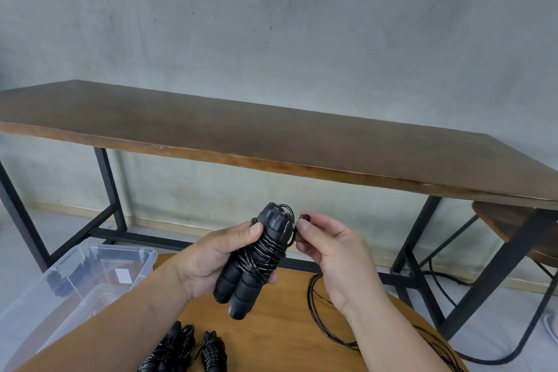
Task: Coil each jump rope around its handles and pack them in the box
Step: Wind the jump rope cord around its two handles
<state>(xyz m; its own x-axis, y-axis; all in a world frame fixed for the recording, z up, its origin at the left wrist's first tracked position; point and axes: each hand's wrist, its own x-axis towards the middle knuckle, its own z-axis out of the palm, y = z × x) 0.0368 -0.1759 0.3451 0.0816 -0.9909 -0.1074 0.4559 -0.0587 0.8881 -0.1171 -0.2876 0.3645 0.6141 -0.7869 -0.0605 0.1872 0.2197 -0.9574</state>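
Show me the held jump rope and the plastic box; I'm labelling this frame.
held jump rope [256,260]: head view, on its coiled cord.
plastic box [90,275]: head view, on its clear wall.

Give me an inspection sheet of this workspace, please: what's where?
Surface: round wooden table, close to the camera.
Job's things: jump rope coiled around its handles, held above the table; two coiled ropes at the near edge; clear box on the left, contents unclear.
Clutter: nothing seen.
Hands: left hand grips the handles; right hand pinches the rope end beside them.
Cables: loose rope on the table's right; black cable on the floor.
Surroundings: long brown bench, concrete wall, stool.
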